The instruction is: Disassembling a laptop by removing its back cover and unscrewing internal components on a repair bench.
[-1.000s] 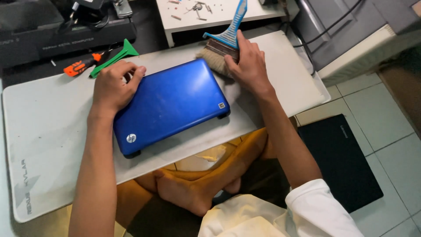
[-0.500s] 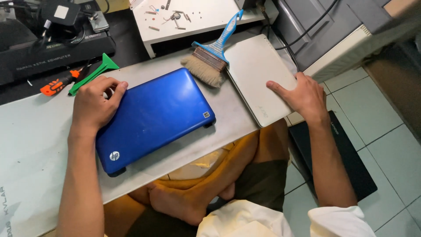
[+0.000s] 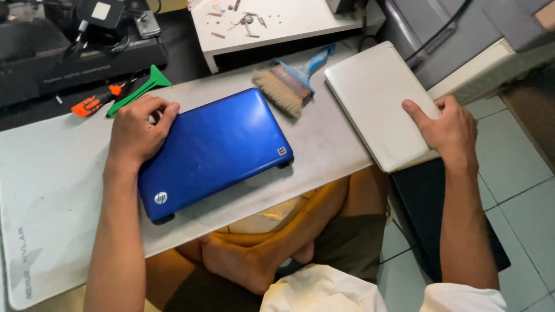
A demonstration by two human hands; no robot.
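Presently, blue laptop (image 3: 214,151) is pressed flat by left hand (image 3: 139,130); white laptop (image 3: 378,101), rigid, probably slippery, is pinched at its 3 o'clock edge by right hand (image 3: 448,127).

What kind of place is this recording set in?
Probably a small electronics repair spot, worked from the floor: a closed blue laptop and a white laptop on a low table, an orange screwdriver, a green pry tool, loose screws.

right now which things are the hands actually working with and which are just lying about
In hand:
- blue laptop, under left hand
- white laptop, gripped by right hand

Lying about:
- brush
- green pry tool
- orange-handled tool
- black laptop on floor
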